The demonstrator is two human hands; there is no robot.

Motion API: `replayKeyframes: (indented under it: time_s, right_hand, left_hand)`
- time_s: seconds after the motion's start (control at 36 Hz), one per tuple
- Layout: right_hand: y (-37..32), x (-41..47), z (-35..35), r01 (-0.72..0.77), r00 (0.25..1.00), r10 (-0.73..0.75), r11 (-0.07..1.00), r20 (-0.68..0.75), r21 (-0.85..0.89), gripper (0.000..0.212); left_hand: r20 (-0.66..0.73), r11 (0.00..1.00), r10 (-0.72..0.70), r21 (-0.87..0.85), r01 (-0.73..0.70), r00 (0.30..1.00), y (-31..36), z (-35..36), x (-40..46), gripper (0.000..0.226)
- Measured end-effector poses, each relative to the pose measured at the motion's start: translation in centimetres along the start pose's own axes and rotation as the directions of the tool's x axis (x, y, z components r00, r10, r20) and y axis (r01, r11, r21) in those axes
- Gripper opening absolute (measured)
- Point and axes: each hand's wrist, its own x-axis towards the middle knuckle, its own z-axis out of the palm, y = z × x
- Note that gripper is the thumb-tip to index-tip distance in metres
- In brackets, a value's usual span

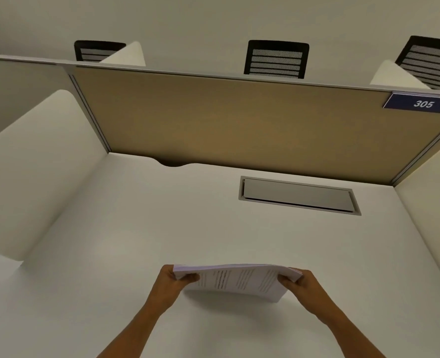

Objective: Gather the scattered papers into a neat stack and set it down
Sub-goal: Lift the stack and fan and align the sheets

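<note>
A stack of printed white papers (239,280) is held between both hands near the front of the white desk (162,228). It stands tilted, its printed face turned toward me, and its lower edge seems to touch the desk. My left hand (173,280) grips the stack's left end, thumb on the front. My right hand (300,281) grips the right end the same way. The sheets bow slightly upward in the middle. I see no loose papers elsewhere on the desk.
A grey cable hatch (299,195) is set into the desk at the back right. A tan partition panel (226,120) closes the rear, with white side dividers left (33,164) and right (430,202). A blue "305" sign (423,103) and black chairs (277,59) are beyond.
</note>
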Motion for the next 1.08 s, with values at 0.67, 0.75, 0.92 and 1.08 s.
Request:
replayKeyframes:
  time_s: [0.67, 0.75, 0.92, 1.08]
  right_hand:
    - [1.5, -0.1, 2.3, -0.002, 0.994, 0.013, 0.996, -0.110, 0.095, 0.039]
    - [2.0, -0.2, 2.8, -0.051, 0.990, 0.064, 0.993, -0.124, 0.105, 0.034]
    - [1.8, -0.1, 2.9, -0.060, 0.986, 0.075, 0.993, -0.151, 0.104, 0.031]
    - [2.4, -0.3, 3.3, -0.075, 0.988, 0.084, 0.994, -0.126, 0.078, 0.032]
  left_hand:
    - [-0.038, 1.000, 0.009, 0.003, -0.009, 0.999, -1.8, -0.7, 0.1, 0.025]
    - [-0.034, 1.000, -0.020, -0.007, 0.020, 0.999, -2.2, -0.5, -0.2, 0.031]
    - [-0.045, 1.000, -0.010, -0.020, 0.009, 0.999, -2.2, -0.8, -0.1, 0.033]
    - [-0.026, 1.000, -0.007, -0.010, 0.007, 1.000, -3.0, -0.5, -0.4, 0.033]
